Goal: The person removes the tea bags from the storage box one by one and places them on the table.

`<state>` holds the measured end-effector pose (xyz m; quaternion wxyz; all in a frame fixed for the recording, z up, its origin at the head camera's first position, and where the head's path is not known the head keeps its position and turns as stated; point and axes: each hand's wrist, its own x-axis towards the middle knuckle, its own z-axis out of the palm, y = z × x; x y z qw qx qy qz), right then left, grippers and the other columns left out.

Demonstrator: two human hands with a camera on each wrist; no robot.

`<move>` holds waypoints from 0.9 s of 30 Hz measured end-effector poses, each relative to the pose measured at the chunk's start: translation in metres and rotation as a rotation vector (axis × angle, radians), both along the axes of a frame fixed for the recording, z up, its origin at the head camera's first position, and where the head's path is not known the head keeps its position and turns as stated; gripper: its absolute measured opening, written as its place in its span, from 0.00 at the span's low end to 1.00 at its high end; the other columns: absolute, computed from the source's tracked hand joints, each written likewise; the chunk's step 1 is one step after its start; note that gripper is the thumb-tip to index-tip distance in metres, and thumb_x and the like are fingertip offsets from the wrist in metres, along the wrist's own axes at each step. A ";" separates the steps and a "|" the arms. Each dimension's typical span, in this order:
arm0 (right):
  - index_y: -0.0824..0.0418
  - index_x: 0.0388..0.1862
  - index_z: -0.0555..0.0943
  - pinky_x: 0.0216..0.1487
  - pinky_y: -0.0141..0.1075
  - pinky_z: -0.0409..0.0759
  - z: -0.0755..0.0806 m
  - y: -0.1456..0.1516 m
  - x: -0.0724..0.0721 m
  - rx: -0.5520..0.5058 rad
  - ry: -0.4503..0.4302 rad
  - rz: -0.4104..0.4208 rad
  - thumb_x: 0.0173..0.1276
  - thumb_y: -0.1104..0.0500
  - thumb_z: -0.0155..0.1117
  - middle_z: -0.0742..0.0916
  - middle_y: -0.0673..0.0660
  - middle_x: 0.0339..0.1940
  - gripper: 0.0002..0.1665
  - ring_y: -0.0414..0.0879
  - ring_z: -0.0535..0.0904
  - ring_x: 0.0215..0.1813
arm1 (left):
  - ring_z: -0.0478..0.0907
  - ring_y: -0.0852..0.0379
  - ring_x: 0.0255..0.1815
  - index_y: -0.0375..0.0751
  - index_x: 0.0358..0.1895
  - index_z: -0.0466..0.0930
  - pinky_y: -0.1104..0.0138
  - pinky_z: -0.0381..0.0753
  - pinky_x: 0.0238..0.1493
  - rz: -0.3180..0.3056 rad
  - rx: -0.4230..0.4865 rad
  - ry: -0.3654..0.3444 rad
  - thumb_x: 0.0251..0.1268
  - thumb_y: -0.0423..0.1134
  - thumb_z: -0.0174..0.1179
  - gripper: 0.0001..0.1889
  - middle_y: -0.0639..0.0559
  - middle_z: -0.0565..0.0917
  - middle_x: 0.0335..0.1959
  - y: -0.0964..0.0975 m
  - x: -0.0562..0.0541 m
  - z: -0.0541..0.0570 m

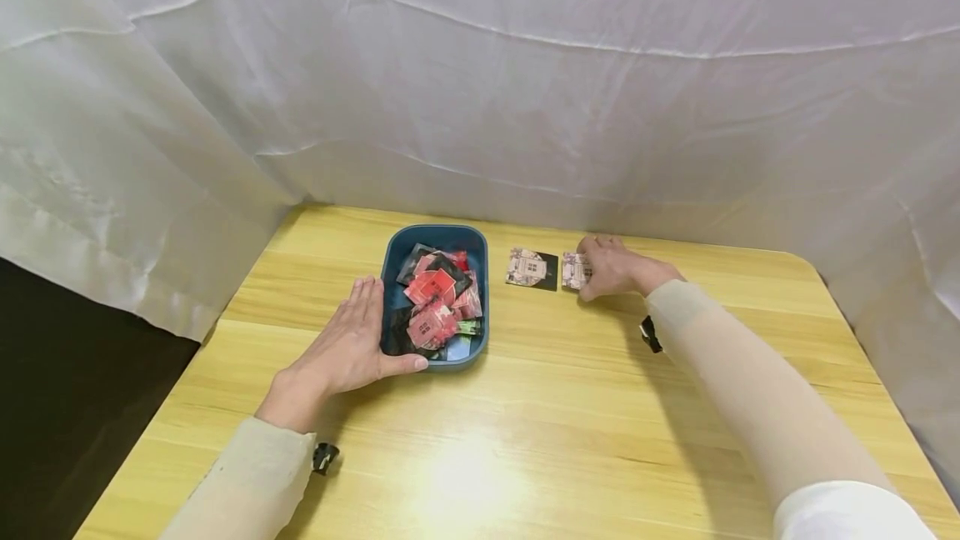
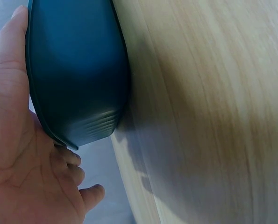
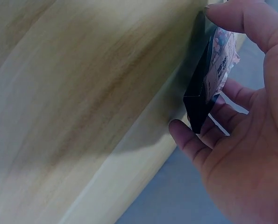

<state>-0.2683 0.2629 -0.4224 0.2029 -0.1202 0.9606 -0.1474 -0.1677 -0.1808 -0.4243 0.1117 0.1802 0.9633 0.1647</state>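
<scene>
Looking light, fairly stiff and perhaps slippery, the packet (image 1: 575,271) is at the back of the table (image 1: 570,423), right hand (image 1: 615,267) curled round its edges, probably the best hold; left hand (image 1: 347,347) spreads against the tub (image 1: 459,363).

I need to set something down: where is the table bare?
Widest: the table between the left forearm and right forearm, nearer than the blue bin. Another patch: from the right forearm to the table's right edge. Crowded: the bin of packets, the left hand against it, and packets beside it, one held by the right hand.
</scene>
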 end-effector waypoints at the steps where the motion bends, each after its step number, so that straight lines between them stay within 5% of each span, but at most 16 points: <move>1: 0.67 0.77 0.61 0.79 0.75 0.45 0.000 0.000 0.000 0.000 0.003 0.001 0.56 0.50 0.80 0.57 0.79 0.83 0.56 0.81 0.44 0.83 | 0.32 0.35 0.89 0.27 0.85 0.33 0.41 0.41 0.86 0.002 -0.004 -0.001 0.52 0.85 0.60 0.77 0.32 0.36 0.87 0.000 0.000 0.000; 12: 0.67 0.79 0.59 0.79 0.74 0.42 0.001 0.000 -0.002 0.005 -0.017 -0.005 0.58 0.48 0.79 0.54 0.77 0.85 0.58 0.81 0.41 0.83 | 0.33 0.34 0.88 0.26 0.84 0.34 0.41 0.41 0.86 -0.006 0.015 0.013 0.54 0.83 0.61 0.76 0.31 0.37 0.87 0.000 -0.001 0.002; 22: 0.64 0.73 0.68 0.77 0.73 0.58 -0.001 0.000 -0.003 0.001 0.025 0.006 0.54 0.49 0.81 0.71 0.72 0.77 0.52 0.77 0.57 0.80 | 0.33 0.34 0.88 0.26 0.84 0.34 0.42 0.41 0.87 -0.008 0.021 0.008 0.53 0.85 0.59 0.77 0.31 0.37 0.87 -0.001 0.000 0.000; 27: 0.65 0.75 0.67 0.79 0.72 0.54 -0.002 0.001 -0.001 -0.004 0.016 0.010 0.54 0.48 0.80 0.69 0.72 0.78 0.54 0.77 0.55 0.81 | 0.33 0.35 0.89 0.26 0.84 0.34 0.43 0.41 0.87 -0.010 0.006 0.007 0.52 0.86 0.59 0.77 0.31 0.38 0.87 0.000 0.000 0.000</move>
